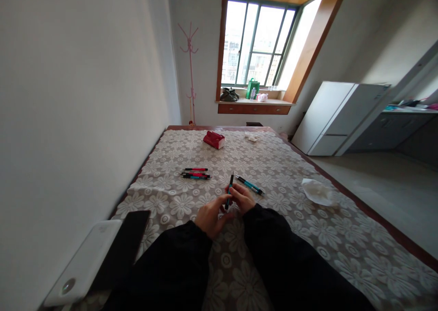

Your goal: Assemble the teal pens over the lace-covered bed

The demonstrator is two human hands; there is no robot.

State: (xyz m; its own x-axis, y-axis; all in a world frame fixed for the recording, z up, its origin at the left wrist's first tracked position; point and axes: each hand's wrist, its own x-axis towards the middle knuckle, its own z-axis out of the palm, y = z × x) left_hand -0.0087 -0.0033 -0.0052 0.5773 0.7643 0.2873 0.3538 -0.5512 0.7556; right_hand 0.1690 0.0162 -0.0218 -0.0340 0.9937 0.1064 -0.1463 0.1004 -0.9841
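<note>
1. Teal pen [229, 193] stands nearly upright, pinched between the left hand [211, 216] and right hand [243, 198], both closed on it.
2. It could slip onto the floral tablecloth [273, 165] if either grip loosens.
3. More pens [196, 173] lie beyond; a window [260, 44] lights the room.

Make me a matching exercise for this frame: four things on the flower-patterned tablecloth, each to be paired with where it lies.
Things:
1. teal pen with black tip
2. red rectangular packet
3. crumpled white tissue
4. black phone

Places:
A. near the table's right edge
B. at the far end, towards the window
C. held upright between the left hand and right hand
D. near left corner, lying partly on a white flat device

Pairs: 1-C, 2-B, 3-A, 4-D
</note>
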